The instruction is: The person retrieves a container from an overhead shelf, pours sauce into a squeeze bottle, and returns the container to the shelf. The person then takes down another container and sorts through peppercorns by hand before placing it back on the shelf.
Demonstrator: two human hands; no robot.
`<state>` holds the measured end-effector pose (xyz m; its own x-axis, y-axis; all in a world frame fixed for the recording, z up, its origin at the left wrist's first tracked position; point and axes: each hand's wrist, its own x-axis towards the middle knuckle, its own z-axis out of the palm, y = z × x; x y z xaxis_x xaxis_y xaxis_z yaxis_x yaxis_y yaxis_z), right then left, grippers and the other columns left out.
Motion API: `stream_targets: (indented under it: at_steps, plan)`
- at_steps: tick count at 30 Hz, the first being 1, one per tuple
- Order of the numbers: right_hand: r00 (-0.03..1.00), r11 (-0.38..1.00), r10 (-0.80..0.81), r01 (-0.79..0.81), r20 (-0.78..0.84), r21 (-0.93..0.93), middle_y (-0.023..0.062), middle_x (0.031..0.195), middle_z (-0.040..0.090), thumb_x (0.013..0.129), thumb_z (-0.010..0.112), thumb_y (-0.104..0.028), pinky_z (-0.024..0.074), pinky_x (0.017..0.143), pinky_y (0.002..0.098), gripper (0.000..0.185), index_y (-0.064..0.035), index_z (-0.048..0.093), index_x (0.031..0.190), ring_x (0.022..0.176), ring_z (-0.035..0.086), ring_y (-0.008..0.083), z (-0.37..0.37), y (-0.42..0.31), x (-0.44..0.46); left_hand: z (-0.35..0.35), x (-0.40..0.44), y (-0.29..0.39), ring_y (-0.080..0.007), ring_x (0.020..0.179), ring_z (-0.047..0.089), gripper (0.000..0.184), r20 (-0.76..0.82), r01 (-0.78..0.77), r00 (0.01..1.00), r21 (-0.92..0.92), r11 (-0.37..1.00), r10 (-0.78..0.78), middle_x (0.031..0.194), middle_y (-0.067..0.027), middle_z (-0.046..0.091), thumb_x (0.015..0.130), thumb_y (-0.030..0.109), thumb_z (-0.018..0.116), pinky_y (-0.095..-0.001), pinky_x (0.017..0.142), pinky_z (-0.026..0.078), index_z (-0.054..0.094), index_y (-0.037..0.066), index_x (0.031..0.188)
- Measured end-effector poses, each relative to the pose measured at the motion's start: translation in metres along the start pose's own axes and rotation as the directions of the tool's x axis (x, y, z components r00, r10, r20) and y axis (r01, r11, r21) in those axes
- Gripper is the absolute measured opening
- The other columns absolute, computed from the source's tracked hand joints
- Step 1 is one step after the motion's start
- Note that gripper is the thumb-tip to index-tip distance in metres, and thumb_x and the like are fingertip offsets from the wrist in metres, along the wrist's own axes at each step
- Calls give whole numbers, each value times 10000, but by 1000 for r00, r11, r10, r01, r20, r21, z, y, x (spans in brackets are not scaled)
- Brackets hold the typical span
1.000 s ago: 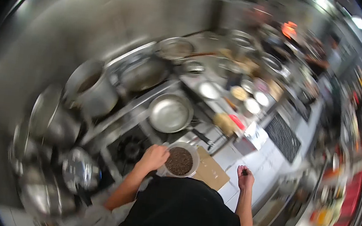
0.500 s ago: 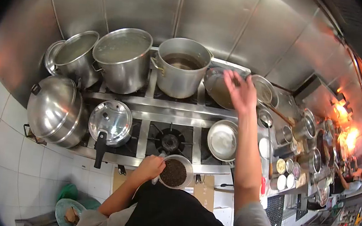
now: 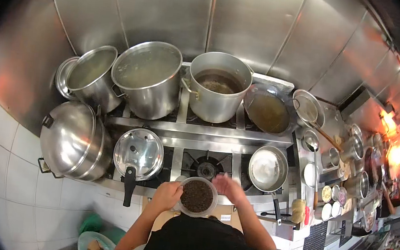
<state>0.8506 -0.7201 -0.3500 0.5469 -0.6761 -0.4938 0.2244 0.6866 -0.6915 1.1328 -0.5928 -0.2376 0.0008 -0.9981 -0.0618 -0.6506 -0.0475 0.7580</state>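
Observation:
My left hand [image 3: 166,196] is closed on the left rim of a clear plastic tub [image 3: 214,206], in front of my apron. Small dark brown grains or beans [image 3: 197,196] fill much of it; their exact kind is too small to tell. Just right of the tub's rim is my right hand [image 3: 229,187], smeared by motion, so its fingers are unclear. Beyond the tub lies a bare burner [image 3: 206,169]. Behind that burner stands a tall aluminium pot [image 3: 218,105] with dark liquid inside. To its right sits a wok [image 3: 270,114] holding brownish liquid.
Two large stockpots [image 3: 147,97] and a domed steamer [image 3: 72,142] occupy the left side. A pressure cooker [image 3: 140,155] and a frying pan [image 3: 268,168] flank the front burner. Ladles, bowls and small containers crowd the right counter. Flames [image 3: 394,153] burn farther right, near another person.
My right hand has come down from above the wok to beside the tub. The left hand keeps its hold on the tub. The view has shifted slightly.

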Motion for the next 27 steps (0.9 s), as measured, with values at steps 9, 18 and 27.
stream_targets:
  at_steps: [9,18,27]
  plan:
    - [940,930,176,-256,293,263,141,1571,433,1016,318,-690,334,1190,517,792,-99,414,1534,1442,417,316,25,12,-71,41,0,54,-465,888,642,277,-68,40,997,-27,999,-42,930,-271,666,987,176,527,-512,781,500,659,-43,1095]
    - [732,816,357,-547,580,187,147,1552,462,1014,295,-692,340,1184,548,782,-116,450,1520,1409,466,348,1,-15,-82,80,-57,112,-446,941,661,321,-468,115,883,153,981,-31,1037,-260,684,996,224,586,-485,812,530,657,-20,1191]
    - [627,709,391,-672,674,214,111,1551,458,1016,331,-630,244,1213,580,716,-136,436,1524,1431,420,334,52,18,-107,98,-147,171,-434,1238,590,584,-608,199,792,353,914,62,1397,-228,576,879,-75,538,-487,1008,504,510,38,1452]
